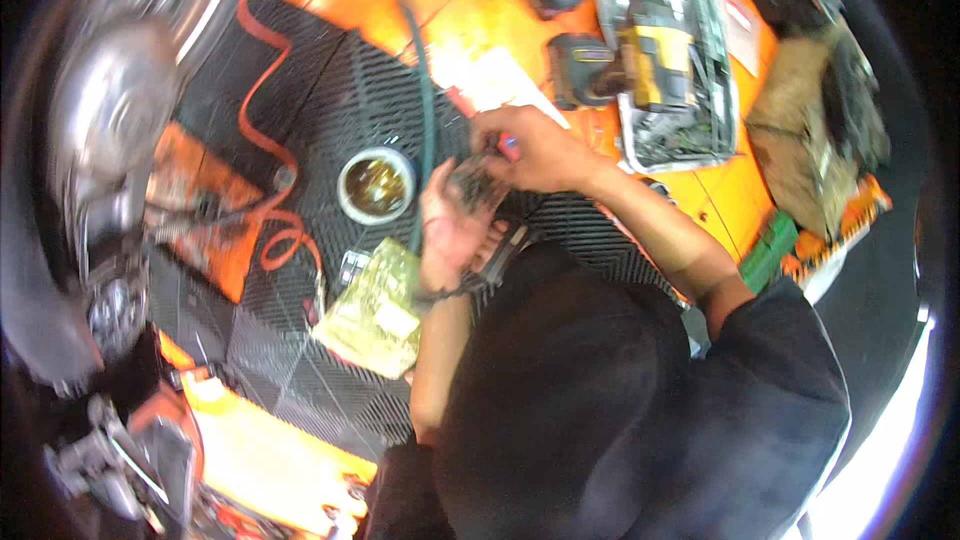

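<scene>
My left hand (pixel 452 230) is palm-up in the middle of the view, fingers curled round a small dark, greasy part (pixel 468 187). Over it, my right hand (pixel 530 148) is closed on a small tool with a red and blue handle (pixel 510 147), pressed close to that part. Blur and my fingers hide the tool's tip and the part's exact kind. Just left of my left hand stands a round white bowl (pixel 345 190) of brownish, oily liquid. A yellow-green plastic bag (pixel 372 305) lies below the bowl, beside my left wrist.
A motorcycle (pixel 115 130) takes up the left side. An orange air hose (pixel 250 90) and a dark green hose (pixel 425 90) cross the black ribbed mat (pixel 330 70). At upper right, cordless power tools (pixel 660 60) lie in and beside a metal tray (pixel 728 130), near a brown cardboard piece (pixel 790 130).
</scene>
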Motion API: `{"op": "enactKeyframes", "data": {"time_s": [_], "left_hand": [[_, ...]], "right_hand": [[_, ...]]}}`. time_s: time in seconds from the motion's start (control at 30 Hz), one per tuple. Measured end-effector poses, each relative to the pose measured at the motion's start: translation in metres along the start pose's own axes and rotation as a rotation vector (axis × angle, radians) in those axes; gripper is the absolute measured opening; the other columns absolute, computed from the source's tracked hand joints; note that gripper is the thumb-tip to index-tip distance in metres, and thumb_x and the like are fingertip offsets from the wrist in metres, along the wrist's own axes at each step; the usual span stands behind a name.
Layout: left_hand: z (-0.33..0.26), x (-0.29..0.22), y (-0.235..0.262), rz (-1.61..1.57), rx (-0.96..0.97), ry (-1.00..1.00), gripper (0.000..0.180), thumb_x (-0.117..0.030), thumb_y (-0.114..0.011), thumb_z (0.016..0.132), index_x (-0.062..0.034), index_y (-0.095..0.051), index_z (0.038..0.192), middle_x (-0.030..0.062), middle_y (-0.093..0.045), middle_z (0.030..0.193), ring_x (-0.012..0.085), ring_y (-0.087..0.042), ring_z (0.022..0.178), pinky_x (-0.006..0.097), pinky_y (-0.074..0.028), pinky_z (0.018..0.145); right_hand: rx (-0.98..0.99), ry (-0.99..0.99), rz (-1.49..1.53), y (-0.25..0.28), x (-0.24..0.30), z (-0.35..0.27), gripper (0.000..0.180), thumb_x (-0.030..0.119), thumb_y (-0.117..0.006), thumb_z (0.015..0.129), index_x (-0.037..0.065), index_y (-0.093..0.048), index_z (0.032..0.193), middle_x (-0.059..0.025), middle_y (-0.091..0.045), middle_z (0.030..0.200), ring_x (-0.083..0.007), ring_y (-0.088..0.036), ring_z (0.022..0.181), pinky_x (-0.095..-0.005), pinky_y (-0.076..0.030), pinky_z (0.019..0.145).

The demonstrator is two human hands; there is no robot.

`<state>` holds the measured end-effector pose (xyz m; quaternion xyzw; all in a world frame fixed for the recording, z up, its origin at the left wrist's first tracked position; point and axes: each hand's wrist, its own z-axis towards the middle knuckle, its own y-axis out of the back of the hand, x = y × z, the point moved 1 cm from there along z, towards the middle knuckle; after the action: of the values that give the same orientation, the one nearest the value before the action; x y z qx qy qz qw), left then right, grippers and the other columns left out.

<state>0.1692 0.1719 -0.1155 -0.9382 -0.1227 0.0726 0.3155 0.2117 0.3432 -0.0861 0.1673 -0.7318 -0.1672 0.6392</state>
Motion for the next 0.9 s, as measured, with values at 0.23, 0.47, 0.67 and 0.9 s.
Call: {"op": "enactKeyframes", "data": {"time_s": [0.23,0.47,0.67,0.9], "left_hand": [[0.005,-0.006,0.007,-0.160,0.057,-0.022,0.041,-0.038,-0.047,0.098,-0.0010,-0.064,0.105,0.0118,-0.068,0.091,0.0236,-0.062,0.079,0.033,-0.051,0.068],[-0.060,-0.078,-0.013,0.000,0.057,-0.382,0.032,-0.036,-0.054,0.097,-0.0063,-0.060,0.087,-0.0001,-0.050,0.069,0.0097,-0.043,0.056,0.024,-0.031,0.047],[-0.194,-0.184,-0.058,0.369,0.108,-0.912,0.032,-0.030,-0.054,0.098,0.0008,-0.062,0.097,-0.0024,-0.044,0.064,0.0065,-0.036,0.051,0.021,-0.028,0.042],[-0.249,-0.229,-0.095,0.207,0.404,-0.848,0.045,-0.018,-0.049,0.098,0.0088,-0.044,0.134,0.0000,-0.038,0.064,0.0089,-0.035,0.054,0.021,-0.027,0.040]], "right_hand": [[-0.323,-0.175,0.535,-0.003,0.003,0.012,0.011,0.000,-0.067,0.088,-0.002,-0.065,0.099,-0.0052,-0.068,0.096,-0.0119,-0.065,0.090,-0.0254,-0.051,0.081],[-0.350,-0.241,0.624,-0.011,0.004,0.030,0.016,-0.005,-0.072,0.084,-0.001,-0.068,0.099,-0.0049,-0.070,0.095,-0.0117,-0.066,0.090,-0.0260,-0.054,0.084],[-0.492,0.150,0.648,0.005,0.093,0.121,0.018,-0.001,-0.078,0.080,0.002,-0.067,0.095,-0.0057,-0.070,0.091,-0.0127,-0.067,0.084,-0.0284,-0.056,0.078],[-0.759,0.525,0.558,0.020,0.179,0.247,0.011,0.004,-0.078,0.082,0.000,-0.072,0.090,-0.0036,-0.072,0.081,-0.0099,-0.067,0.073,-0.0244,-0.055,0.070]]}}
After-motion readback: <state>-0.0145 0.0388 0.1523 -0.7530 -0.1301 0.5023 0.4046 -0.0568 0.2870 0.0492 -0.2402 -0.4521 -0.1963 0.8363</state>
